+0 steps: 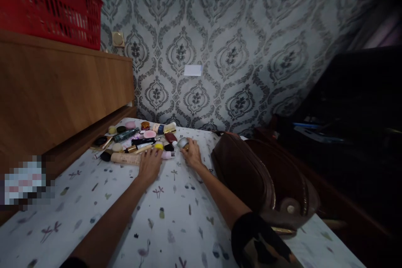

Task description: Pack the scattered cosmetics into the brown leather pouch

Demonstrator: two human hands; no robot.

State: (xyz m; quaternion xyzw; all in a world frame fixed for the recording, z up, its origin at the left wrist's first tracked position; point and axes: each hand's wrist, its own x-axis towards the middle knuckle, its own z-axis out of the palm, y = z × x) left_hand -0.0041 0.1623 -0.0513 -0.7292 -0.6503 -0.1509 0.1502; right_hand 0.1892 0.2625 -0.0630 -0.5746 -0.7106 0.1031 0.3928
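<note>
Loose cosmetics lie bunched on the patterned white cloth (169,201). My left hand (150,163) rests palm down at their near edge, fingers stretched over the items. Beneath or beside it are a long beige tube (125,158) and a pale pink tube (168,155); a yellow-capped item (158,145) is at the fingertips. My right hand (192,153) curls its fingers around a small round greyish container (182,142) at the pile's right side. Just left of that container sits a dark red bottle (171,137) with a white cap. The fingers partly hide the container.
An open brown handbag (241,167) stands to the right of my right forearm. Along the left runs a wooden cabinet (69,79) with a red basket (63,8) on top. Patterned wallpaper (201,29) covers the wall behind. A dark, unclear shape (354,104) fills the far right.
</note>
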